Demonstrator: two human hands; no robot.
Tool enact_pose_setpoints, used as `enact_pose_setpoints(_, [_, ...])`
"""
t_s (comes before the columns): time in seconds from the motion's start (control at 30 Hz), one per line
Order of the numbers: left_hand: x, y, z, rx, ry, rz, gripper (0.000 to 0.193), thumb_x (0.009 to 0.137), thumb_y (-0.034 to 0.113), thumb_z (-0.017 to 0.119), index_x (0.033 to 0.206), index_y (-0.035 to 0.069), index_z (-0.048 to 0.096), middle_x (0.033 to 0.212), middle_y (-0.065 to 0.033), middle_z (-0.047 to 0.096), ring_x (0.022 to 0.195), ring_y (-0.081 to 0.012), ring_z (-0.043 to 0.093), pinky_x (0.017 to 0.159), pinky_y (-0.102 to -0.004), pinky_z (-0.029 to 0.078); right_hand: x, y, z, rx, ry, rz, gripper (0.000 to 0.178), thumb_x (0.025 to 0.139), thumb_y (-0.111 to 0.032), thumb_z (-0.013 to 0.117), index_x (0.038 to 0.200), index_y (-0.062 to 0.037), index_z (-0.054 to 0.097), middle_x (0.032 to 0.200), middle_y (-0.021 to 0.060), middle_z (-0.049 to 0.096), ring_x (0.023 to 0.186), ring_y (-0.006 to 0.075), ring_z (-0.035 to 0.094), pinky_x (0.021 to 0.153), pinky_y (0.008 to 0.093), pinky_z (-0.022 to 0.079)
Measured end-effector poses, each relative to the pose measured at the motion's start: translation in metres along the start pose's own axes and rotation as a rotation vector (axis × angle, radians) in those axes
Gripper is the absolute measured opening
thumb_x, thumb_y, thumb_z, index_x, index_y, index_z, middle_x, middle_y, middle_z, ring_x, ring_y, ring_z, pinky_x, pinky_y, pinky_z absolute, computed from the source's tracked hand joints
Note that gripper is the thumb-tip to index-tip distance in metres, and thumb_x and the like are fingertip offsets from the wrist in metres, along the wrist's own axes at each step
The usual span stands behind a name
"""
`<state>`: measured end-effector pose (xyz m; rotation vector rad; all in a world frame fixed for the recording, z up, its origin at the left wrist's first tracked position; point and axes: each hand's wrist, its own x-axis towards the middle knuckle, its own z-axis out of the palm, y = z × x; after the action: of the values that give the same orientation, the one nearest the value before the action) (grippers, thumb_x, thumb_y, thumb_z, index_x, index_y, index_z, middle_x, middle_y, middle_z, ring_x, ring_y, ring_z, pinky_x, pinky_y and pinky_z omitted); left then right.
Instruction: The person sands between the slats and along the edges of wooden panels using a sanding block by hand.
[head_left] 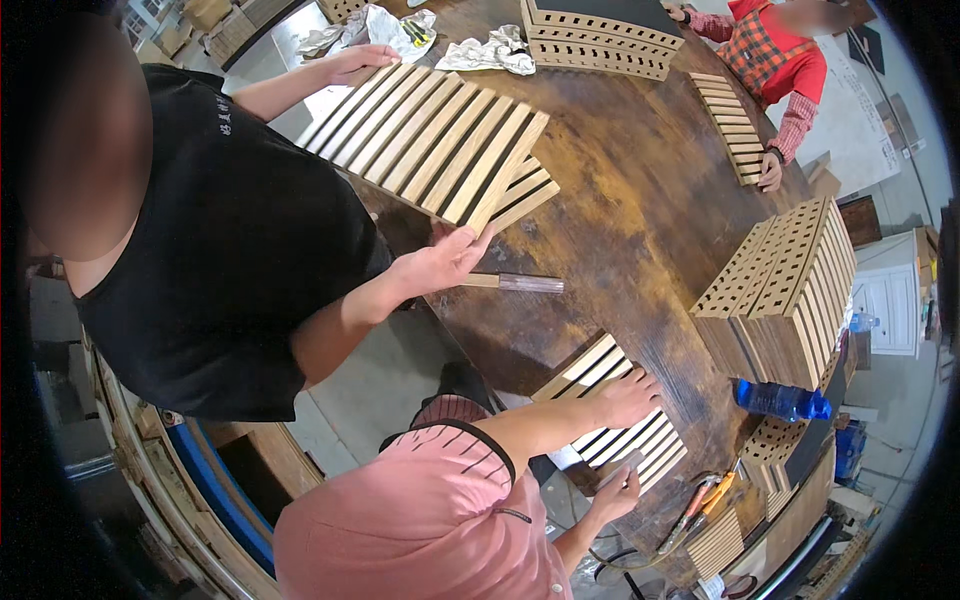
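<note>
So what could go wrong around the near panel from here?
The slatted panel seems to overhang the table edge. Pressed by the pink-shirted person's hand, it might tip. The tool lies near the edge beside the black-shirted person's hand and could get knocked off. The blue bottle lies on its side and may roll.

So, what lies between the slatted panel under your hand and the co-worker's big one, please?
In the head view, a clear-handled tool lies on the wooden table between the slatted panel and the co-worker's big slatted panel.
</note>
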<state>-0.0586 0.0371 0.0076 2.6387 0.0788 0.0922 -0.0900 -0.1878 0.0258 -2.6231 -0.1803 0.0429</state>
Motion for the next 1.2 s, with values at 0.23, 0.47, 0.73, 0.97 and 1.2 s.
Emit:
enact_pose_setpoints(0.23, [-0.003, -0.007, 0.008, -0.003, 0.169, 0.019, 0.03, 0.094, 0.021, 0.059, 0.116, 0.005, 0.07, 0.13, -0.0148, 0.065, 0.128, -0.0298, 0.057, 0.11, -0.047, 0.041, 0.117, -0.032, 0.028, -0.032, 0.038, -0.142, 0.044, 0.101, -0.032, 0.066, 0.113, 0.0101, 0.074, 0.107, 0.0323, 0.073, 0.096, 0.0457, 0.07, 0.081, 0.0531, 0.053])
enact_pose_setpoints(0.47, [-0.003, -0.004, 0.009, 0.03, 0.099, 0.031, 0.031, 0.091, 0.023, 0.061, 0.116, 0.005, 0.07, 0.127, -0.0143, 0.065, 0.124, -0.0274, 0.057, 0.102, -0.0437, 0.043, 0.045, 0.011, 0.022, 0.014, 0.046, -0.066, 0.046, 0.1, -0.032, 0.07, 0.119, 0.0104, 0.073, 0.11, 0.0307, 0.073, 0.1, 0.0446, 0.07, 0.087, 0.0502, 0.055])
enact_pose_setpoints(0.73, [0.002, -0.003, -0.001, 0.0, 0.022, 0.048, 0.029, 0.097, 0.02, 0.057, 0.118, 0.004, 0.068, 0.135, -0.0149, 0.063, 0.132, -0.0285, 0.055, 0.109, -0.0427, 0.042, 0.041, 0.019, 0.024, -0.058, 0.124, -0.164, 0.047, 0.1, -0.031, 0.065, 0.123, 0.0099, 0.072, 0.103, 0.0282, 0.074, 0.097, 0.044, 0.071, 0.084, 0.0487, 0.054])
enact_pose_setpoints(0.97, [-0.003, -0.001, -0.003, 0.011, 0.032, -0.007, 0.027, 0.098, 0.027, 0.058, 0.113, 0.009, 0.072, 0.13, -0.0101, 0.065, 0.128, -0.0276, 0.056, 0.109, -0.0459, 0.041, 0.159, -0.06, 0.038, -0.008, -0.066, -0.024, 0.044, 0.102, -0.024, 0.06, 0.127, 0.0101, 0.069, 0.122, 0.0305, 0.071, 0.107, 0.0442, 0.069, 0.097, 0.046, 0.052])
enact_pose_setpoints(1.2, [-0.005, -0.002, 0.005, -0.098, 0.138, 0.004, 0.028, 0.098, 0.029, 0.059, 0.112, 0.008, 0.07, 0.133, -0.0123, 0.065, 0.124, -0.0261, 0.057, 0.102, -0.0404, 0.043, 0.121, -0.033, 0.042, 0.385, 0.093, -0.032, 0.048, 0.104, -0.025, 0.06, 0.132, 0.0139, 0.064, 0.128, 0.0307, 0.069, 0.115, 0.0381, 0.066, 0.102, 0.0445, 0.05])
